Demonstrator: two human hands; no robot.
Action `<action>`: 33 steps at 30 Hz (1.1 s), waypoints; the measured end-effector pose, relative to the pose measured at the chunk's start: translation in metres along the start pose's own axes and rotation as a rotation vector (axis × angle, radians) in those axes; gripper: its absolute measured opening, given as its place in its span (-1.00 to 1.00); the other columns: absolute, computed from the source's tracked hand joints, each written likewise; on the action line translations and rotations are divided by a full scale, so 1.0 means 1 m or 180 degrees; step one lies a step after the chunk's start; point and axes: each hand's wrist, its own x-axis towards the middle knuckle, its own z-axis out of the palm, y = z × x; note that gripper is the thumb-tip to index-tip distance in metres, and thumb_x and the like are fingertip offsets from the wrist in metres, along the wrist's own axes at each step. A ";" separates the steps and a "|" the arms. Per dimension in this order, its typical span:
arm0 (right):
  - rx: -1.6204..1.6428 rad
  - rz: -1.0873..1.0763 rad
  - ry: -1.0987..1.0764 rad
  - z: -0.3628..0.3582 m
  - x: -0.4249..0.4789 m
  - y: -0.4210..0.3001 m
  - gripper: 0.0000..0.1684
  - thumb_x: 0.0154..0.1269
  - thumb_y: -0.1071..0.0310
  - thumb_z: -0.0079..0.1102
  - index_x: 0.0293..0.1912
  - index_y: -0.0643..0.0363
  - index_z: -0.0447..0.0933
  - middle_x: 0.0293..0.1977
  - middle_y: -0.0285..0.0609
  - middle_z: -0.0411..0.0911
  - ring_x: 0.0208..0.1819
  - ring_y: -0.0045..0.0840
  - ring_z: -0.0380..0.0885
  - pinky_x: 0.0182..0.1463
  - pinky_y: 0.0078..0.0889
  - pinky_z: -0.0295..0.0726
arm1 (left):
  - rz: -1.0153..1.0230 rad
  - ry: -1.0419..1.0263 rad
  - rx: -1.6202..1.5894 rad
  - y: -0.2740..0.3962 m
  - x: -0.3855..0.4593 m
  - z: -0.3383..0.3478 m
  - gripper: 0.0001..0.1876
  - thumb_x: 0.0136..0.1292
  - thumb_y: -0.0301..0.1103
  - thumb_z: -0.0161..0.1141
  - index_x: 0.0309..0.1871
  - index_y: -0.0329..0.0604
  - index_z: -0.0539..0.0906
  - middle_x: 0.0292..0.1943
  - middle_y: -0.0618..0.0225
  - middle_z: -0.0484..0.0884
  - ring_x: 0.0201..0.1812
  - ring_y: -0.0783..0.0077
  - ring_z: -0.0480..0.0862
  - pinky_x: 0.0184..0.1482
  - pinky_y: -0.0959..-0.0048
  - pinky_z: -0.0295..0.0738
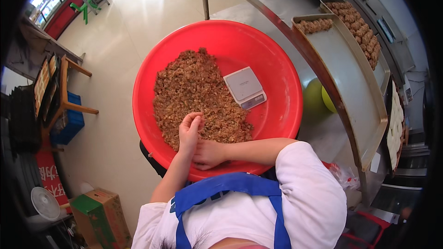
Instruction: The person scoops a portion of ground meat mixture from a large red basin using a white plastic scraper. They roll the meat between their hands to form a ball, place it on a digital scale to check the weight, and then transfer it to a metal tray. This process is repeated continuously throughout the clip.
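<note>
A large red plastic basin [280, 76] stands before me, holding a broad heap of coarse, brown, chunky mixture [190, 83]. My left hand [190, 128] is raised over the near part of the heap, thumb up and fingers curled; whether anything is in it cannot be seen. Just below it, my right hand [209, 154] reaches in from the right, low at the basin's near side, back upward, its fingertips partly hidden. A white digital kitchen scale [244, 84] rests inside the basin, tilted against the right side of the heap, with nothing on its platform.
On the metal table [238, 10] to the right, one metal tray [341, 58] holds a short row of brown balls [315, 26]; another behind holds many rows [360, 29]. A tray of white dough pieces [395, 128] lies farther right. A cardboard box [104, 214] and wooden stool [64, 86] stand left.
</note>
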 end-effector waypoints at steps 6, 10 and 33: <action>0.0812 0.2626 0.0489 -0.024 -0.009 0.019 -0.77 0.31 0.25 0.32 -0.09 0.13 0.60 -0.28 -0.17 0.68 -0.05 -0.16 0.67 0.06 -0.06 0.62 | 0.0109 0.0870 -0.0813 -0.013 0.014 -0.016 -0.80 0.59 -0.36 0.17 0.17 -0.13 0.67 -0.12 0.44 0.74 -0.12 0.59 0.70 0.02 0.53 0.63; 0.0978 0.3066 0.1705 -0.042 0.016 0.031 -0.78 0.35 0.27 0.29 -0.07 0.12 0.59 -0.18 -0.07 0.65 -0.06 -0.13 0.64 0.04 -0.11 0.60 | -0.1070 0.0824 -0.1254 -0.036 0.020 -0.036 -0.58 0.64 0.02 0.00 0.24 -0.07 0.63 0.05 0.34 0.71 0.05 0.42 0.69 0.16 0.30 0.61; -0.0045 0.2453 0.1315 -0.059 0.011 0.049 -0.65 0.49 0.16 0.24 0.04 0.23 0.67 -0.20 0.05 0.72 -0.01 -0.04 0.69 0.21 -0.01 0.58 | -0.0979 0.0903 -0.2000 0.004 0.014 -0.018 -0.16 0.59 0.45 -0.29 0.52 -0.12 0.39 0.00 0.26 0.70 -0.02 0.26 0.71 0.06 0.18 0.64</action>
